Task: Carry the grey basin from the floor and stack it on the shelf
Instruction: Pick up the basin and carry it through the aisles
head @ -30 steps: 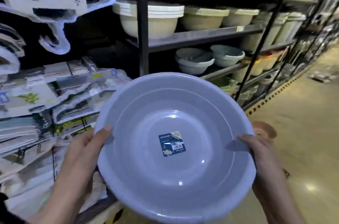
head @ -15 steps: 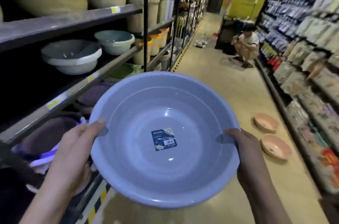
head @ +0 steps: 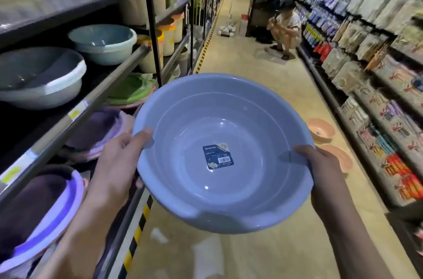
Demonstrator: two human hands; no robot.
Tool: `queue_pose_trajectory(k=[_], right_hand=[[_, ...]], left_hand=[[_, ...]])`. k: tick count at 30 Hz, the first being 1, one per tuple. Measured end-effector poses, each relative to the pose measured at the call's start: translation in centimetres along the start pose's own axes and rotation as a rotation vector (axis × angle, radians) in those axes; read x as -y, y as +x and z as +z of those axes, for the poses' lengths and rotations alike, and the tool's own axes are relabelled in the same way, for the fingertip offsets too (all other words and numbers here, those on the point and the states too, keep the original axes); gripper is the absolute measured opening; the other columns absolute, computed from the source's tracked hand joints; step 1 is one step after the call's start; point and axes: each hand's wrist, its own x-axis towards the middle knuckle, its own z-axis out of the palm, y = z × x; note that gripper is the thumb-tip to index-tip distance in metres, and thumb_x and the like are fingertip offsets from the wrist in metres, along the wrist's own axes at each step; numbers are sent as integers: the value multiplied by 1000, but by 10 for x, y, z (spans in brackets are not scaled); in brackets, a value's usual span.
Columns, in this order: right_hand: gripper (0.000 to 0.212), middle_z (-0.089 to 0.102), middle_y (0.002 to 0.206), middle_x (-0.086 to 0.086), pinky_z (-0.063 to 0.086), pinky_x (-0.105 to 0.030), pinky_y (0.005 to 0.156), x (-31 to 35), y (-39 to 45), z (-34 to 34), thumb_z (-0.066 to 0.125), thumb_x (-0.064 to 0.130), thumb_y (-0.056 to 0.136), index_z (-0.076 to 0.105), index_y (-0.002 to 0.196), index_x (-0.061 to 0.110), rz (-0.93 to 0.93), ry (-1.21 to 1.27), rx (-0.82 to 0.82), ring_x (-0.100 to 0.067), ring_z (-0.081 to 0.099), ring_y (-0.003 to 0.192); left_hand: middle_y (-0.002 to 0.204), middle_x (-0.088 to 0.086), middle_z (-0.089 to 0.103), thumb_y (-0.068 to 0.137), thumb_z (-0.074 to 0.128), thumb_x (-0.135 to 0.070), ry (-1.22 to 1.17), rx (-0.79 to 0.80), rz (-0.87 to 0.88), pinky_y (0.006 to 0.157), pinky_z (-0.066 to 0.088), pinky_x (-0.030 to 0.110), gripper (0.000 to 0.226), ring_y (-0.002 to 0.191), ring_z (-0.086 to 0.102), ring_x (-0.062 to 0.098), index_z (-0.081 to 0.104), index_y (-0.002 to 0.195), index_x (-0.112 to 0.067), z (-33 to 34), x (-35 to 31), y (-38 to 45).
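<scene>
I hold a round blue-grey basin (head: 194, 118) in front of me above the aisle floor, with a dark label stuck in its bottom. My left hand (head: 116, 164) grips its left rim, thumb inside. My right hand (head: 320, 171) grips the right rim the same way. The dark metal shelf (head: 96, 95) runs along my left, level with the basin's left edge. On it stands a stack of grey basins (head: 39, 79) and a teal basin (head: 103, 43).
Purple basins (head: 45, 205) and green ones (head: 130, 91) fill the lower shelf at left. Two pink basins (head: 320, 128) lie on the floor at right. A person (head: 283, 31) crouches down the aisle beside a black cart. Packed racks line the right side.
My view has swung from facing the shelf to looking down the aisle. The basin stays in both hands and now sits slightly lower and further right of the shelf.
</scene>
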Motion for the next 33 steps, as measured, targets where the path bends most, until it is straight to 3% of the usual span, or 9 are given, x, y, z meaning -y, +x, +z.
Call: queue_pose_trajectory(k=[5, 11, 14, 16, 19, 23, 25, 29, 33], right_hand=[[23, 78, 84, -15, 48, -41, 68, -2, 66, 29, 67, 26, 78, 74, 86, 6, 28, -46, 12, -35, 71, 75], [18, 76, 74, -6, 46, -36, 61, 0, 174, 54, 67, 29, 78, 78, 79, 14, 25, -53, 86, -21, 69, 59], [22, 68, 55, 3, 40, -31, 53, 8, 236, 68, 65, 21, 83, 73, 64, 15, 3, -56, 101, -13, 59, 44], [19, 67, 52, 4, 41, -29, 49, 12, 275, 77, 63, 17, 86, 71, 69, 11, -20, -71, 103, -10, 57, 41], [16, 73, 65, -4, 42, -36, 55, 18, 327, 91, 63, 17, 86, 74, 81, 7, -48, -83, 152, -12, 62, 50], [19, 73, 81, -23, 43, -35, 58, 19, 389, 113, 62, 19, 85, 74, 85, 4, -51, -106, 193, -22, 62, 60], [20, 72, 84, -23, 43, -37, 62, 15, 420, 126, 62, 21, 85, 74, 85, 5, -50, -112, 203, -27, 62, 65], [27, 73, 84, -22, 46, -42, 66, 2, 485, 157, 64, 33, 80, 73, 84, 8, -38, -204, 213, -34, 64, 71], [16, 72, 73, -6, 48, -41, 62, -22, 557, 194, 65, 27, 84, 70, 76, 15, -70, -378, 249, -28, 64, 68]], left_hand=[[82, 42, 61, 78, 71, -56, 50, -73, -40, 59, 45, 44, 63, 56, 59, 42, 61, 93, 5, 15, 6, 60], [65, 15, 50, 80, 67, -52, 93, -116, -81, 46, 35, 33, 62, 53, 45, 27, 53, 87, 7, 58, 6, 142], [56, 11, 44, 80, 65, -50, 98, -170, -67, 43, 29, 26, 47, 44, 38, 22, 50, 80, -6, 85, -2, 187], [58, 13, 45, 80, 66, -52, 104, -187, -64, 42, 31, 24, 54, 45, 41, 21, 49, 80, -1, 98, -1, 215], [63, 21, 55, 80, 67, -58, 133, -187, -42, 45, 37, 28, 72, 49, 51, 25, 54, 92, 12, 111, 5, 253], [81, 22, 75, 81, 67, -60, 168, -232, -71, 54, 50, 39, 55, 64, 69, 38, 72, 90, -7, 125, 19, 303], [82, 23, 76, 76, 71, -62, 161, -233, -117, 56, 53, 41, 58, 65, 69, 44, 72, 92, -6, 131, 26, 330], [67, 15, 75, 60, 75, -63, 202, -227, -182, 43, 52, 29, 84, 50, 66, 27, 64, 97, 12, 139, 45, 399], [77, 6, 79, 59, 78, -64, 293, -182, -233, 39, 51, 26, 68, 57, 73, 17, 71, 99, -9, 141, 80, 478]])
